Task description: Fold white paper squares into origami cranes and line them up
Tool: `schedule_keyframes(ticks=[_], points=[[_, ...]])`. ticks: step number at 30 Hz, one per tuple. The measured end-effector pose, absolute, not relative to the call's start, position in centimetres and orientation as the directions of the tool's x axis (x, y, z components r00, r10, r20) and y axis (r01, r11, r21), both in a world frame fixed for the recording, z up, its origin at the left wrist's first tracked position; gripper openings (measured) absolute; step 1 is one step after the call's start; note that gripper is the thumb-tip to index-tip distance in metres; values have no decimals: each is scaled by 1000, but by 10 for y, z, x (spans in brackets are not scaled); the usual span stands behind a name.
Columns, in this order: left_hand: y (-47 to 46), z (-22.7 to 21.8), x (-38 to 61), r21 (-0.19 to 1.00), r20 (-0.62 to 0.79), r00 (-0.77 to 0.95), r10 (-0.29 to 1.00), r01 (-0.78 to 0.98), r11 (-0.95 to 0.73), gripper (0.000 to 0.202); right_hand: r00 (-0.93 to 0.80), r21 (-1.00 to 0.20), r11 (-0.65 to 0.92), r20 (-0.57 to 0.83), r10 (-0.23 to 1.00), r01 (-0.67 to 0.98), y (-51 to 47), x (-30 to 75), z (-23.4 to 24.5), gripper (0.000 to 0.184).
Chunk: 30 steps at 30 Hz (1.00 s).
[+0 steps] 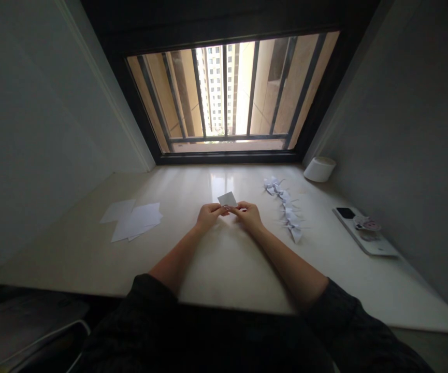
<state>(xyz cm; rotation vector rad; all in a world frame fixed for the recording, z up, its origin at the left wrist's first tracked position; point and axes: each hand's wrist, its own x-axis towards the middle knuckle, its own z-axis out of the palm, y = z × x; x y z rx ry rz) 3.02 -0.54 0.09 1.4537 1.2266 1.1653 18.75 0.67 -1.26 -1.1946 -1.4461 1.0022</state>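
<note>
Left hand (208, 216) and right hand (250, 216) are pinching a small white paper square (227, 199) at its lower edge, fingers (220, 210) closed on it, above the surface (224, 264), near a row of folded paper cranes (286, 210).

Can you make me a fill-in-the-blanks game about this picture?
1. The small paper square pinched between the left hand and the right hand is the color ____.
2. A row of folded paper cranes lies to the ____ of the hands.
3. The window beyond the table has dark metal ____ across it.

Missing words: white; right; bars.
</note>
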Motion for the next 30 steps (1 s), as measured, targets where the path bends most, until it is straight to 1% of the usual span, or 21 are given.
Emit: schedule_keyframes(ticks=[4,10,13,18,20,22,24,25,27,30], points=[[-5,2,30,986,92,48,995,134,-98,31,-51,-971,188,183,982,147,7,189,-13,46],[-3,3,29,992,25,26,999,119,-28,35,-57,-989,137,134,989,51,6,188,-12,51],[-2,1,29,993,25,19,1000,113,-27,37,-46,-987,148,145,988,64,6,188,-12,49],[0,-6,29,988,101,63,993,108,-107,39,-29,-968,208,207,978,140,5,188,-11,42],[0,-7,29,981,128,66,990,135,-136,39,-25,-959,261,260,965,107,4,188,-9,45],[-1,-6,29,974,143,65,988,167,-152,39,-38,-943,329,328,944,51,4,188,-7,55],[-3,-4,29,965,153,61,986,204,-163,38,-96,-931,364,362,927,5,4,188,-4,54],[-4,-3,29,961,157,56,986,221,-166,38,-136,-936,352,350,927,-11,4,188,-3,51],[-5,0,28,952,171,47,984,248,-177,38,-211,-963,267,270,939,-43,4,189,-2,50],[-5,1,25,945,192,63,979,258,-202,39,-270,-985,131,156,950,-109,2,190,0,62]])
